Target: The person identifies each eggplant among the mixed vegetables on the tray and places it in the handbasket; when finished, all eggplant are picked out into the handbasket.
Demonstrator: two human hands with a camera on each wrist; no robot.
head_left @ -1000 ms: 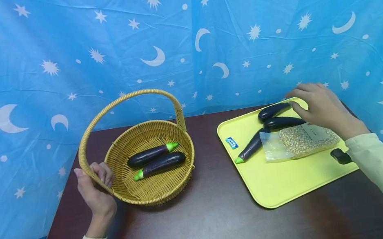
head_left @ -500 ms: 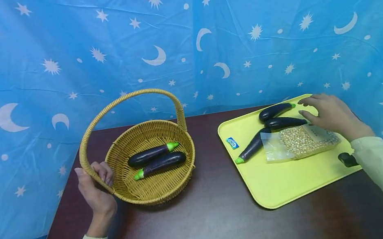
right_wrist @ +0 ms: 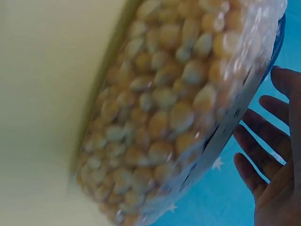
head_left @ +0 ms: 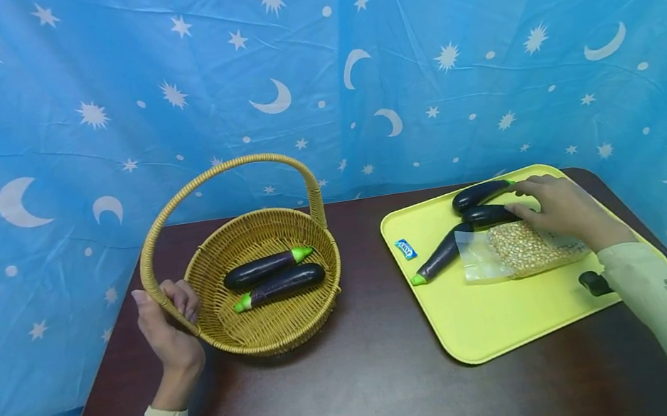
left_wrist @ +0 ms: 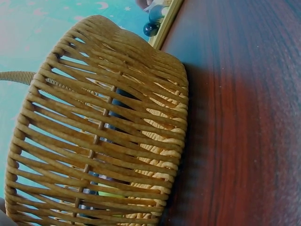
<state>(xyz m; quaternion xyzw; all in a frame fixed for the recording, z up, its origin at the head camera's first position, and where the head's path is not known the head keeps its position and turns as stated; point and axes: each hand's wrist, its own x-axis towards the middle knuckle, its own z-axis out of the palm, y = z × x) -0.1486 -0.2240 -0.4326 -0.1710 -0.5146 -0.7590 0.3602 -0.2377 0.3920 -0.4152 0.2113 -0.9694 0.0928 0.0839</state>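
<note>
My left hand (head_left: 171,336) grips the handle (head_left: 151,264) of a round wicker basket (head_left: 272,341) near its lower end. Two eggplants, one (head_left: 262,270) behind the other (head_left: 287,284), lie inside. On the right, my right hand (head_left: 560,206) hovers over a yellow tray (head_left: 494,331), fingers spread and relaxed, above a clear bag of corn kernels (head_left: 523,248). Its fingertips are close to the stem end of the rear eggplant (head_left: 478,196) and to the middle eggplant (head_left: 485,215); contact is unclear. A third tray eggplant (head_left: 447,254) points toward the front left.
A small blue packet (head_left: 406,249) lies at the tray's left edge. Both containers stand on a dark wooden table (head_left: 359,377). Behind it hangs a blue cloth (head_left: 314,81) with moons and stars. The basket's woven side (left_wrist: 103,132) fills much of the left wrist view.
My right hand first drew back rightward from the rear eggplant, then came left and lower toward the middle eggplant and the corn bag. The left hand keeps its grip on the basket handle.
</note>
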